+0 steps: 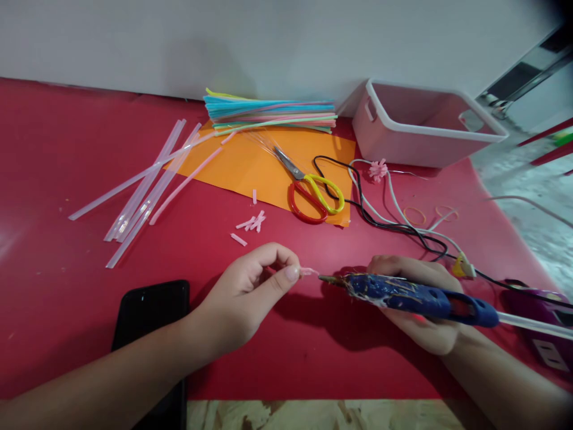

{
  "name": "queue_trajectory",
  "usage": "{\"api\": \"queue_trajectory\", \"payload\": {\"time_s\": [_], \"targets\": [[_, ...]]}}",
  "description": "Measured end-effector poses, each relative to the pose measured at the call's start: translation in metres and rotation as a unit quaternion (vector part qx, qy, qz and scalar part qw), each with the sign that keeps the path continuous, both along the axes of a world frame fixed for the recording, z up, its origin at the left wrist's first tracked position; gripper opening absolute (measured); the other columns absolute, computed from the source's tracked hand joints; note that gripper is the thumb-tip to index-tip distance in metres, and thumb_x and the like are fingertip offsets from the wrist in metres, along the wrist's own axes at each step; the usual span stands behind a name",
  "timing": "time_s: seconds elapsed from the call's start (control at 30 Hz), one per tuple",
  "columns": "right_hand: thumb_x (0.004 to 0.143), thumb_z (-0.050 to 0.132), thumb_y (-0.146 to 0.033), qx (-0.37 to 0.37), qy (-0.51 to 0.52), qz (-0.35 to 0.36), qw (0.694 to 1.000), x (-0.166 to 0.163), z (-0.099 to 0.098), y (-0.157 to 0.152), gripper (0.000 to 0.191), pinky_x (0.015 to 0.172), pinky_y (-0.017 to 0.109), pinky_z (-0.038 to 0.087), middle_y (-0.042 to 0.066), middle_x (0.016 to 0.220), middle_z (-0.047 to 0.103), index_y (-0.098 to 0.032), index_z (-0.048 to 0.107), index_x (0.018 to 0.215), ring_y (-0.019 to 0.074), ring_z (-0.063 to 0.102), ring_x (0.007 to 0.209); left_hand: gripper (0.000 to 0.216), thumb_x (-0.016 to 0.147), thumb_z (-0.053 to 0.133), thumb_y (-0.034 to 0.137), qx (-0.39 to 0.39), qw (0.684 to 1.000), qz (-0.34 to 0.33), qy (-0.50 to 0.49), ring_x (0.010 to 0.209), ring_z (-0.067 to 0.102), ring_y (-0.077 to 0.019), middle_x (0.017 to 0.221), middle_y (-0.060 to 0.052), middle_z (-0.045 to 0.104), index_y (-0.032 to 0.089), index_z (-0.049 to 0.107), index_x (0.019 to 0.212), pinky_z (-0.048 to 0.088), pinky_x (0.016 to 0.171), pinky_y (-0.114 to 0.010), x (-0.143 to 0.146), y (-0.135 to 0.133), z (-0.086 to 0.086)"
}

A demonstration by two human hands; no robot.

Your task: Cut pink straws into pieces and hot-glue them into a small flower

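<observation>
My left hand (pixel 250 286) is closed in a pinch on a small pink straw piece (pixel 308 272) just above the red table cover (pixel 67 149). My right hand (pixel 418 298) is wrapped round a blue glue gun (pixel 416 297) held level, its metal nozzle touching or almost touching the pink piece. A clear glue stick (pixel 532 324) sticks out of the gun's back. Several short pink straw bits (pixel 251 224) lie beyond my left hand.
Red-and-yellow scissors (pixel 311 188) lie on an orange sheet (pixel 250 164). Behind them is a bundle of coloured straws (pixel 273 113); clear glue sticks (pixel 143 185) lie at left. A white basket (pixel 421 122), a pink straw flower (pixel 378 170), cables (pixel 385 215), rubber bands (pixel 414 215) are at right. A black phone (pixel 150 310) lies near my left forearm.
</observation>
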State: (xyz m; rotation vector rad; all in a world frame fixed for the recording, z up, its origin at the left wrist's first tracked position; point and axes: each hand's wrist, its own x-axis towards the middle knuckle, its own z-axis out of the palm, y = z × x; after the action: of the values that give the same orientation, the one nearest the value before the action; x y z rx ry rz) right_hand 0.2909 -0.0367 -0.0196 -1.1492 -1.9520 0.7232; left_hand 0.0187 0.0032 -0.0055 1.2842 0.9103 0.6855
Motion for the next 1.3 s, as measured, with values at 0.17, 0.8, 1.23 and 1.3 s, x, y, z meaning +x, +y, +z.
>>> {"api": "queue_trajectory", "payload": {"time_s": [0.17,0.8,1.23,1.3], "targets": [[0.080,0.062,-0.017,-0.004,0.004,0.003,1.000,-0.0013,0.0001,-0.0005,0.007,0.048,0.027,0.044,0.001,0.065,0.062,-0.022,0.061,0.084,0.0145,0.056,0.050,0.016,0.098,0.057,0.029,-0.001,1.000,0.004,0.001,0.075,0.059,-0.0133,0.083,-0.001,0.065,0.022,0.062,0.085,0.052,0.073,-0.026,0.0004,-0.0012,0.0000],[0.080,0.060,-0.014,-0.011,-0.003,0.013,1.000,-0.0014,0.0044,-0.0005,0.012,0.048,0.026,0.044,0.000,0.067,0.062,-0.023,0.061,0.087,0.0139,0.056,0.052,0.018,0.097,0.059,0.028,-0.033,0.999,-0.009,-0.034,0.066,0.052,-0.0133,0.075,0.001,0.055,0.023,0.061,0.080,0.050,0.072,-0.027,0.0009,-0.0010,-0.0006],[0.082,0.061,-0.015,-0.010,0.028,-0.002,1.000,0.0025,-0.0011,-0.0037,0.013,0.051,0.030,0.047,0.002,0.070,0.064,-0.023,0.063,0.092,0.0164,0.060,0.055,0.021,0.097,0.061,0.032,-0.080,0.995,-0.029,-0.042,0.071,0.043,-0.0111,0.076,0.003,0.050,0.019,0.058,0.081,0.038,0.069,-0.023,0.0009,0.0002,0.0036],[0.084,0.061,-0.016,-0.004,0.027,-0.002,1.000,0.0017,-0.0001,-0.0035,0.011,0.051,0.030,0.047,0.003,0.071,0.064,-0.023,0.063,0.093,0.0170,0.061,0.055,0.021,0.096,0.062,0.032,-0.083,0.995,-0.025,-0.046,0.070,0.041,-0.0108,0.074,0.004,0.048,0.018,0.057,0.080,0.036,0.068,-0.023,0.0016,0.0005,0.0034]]}}
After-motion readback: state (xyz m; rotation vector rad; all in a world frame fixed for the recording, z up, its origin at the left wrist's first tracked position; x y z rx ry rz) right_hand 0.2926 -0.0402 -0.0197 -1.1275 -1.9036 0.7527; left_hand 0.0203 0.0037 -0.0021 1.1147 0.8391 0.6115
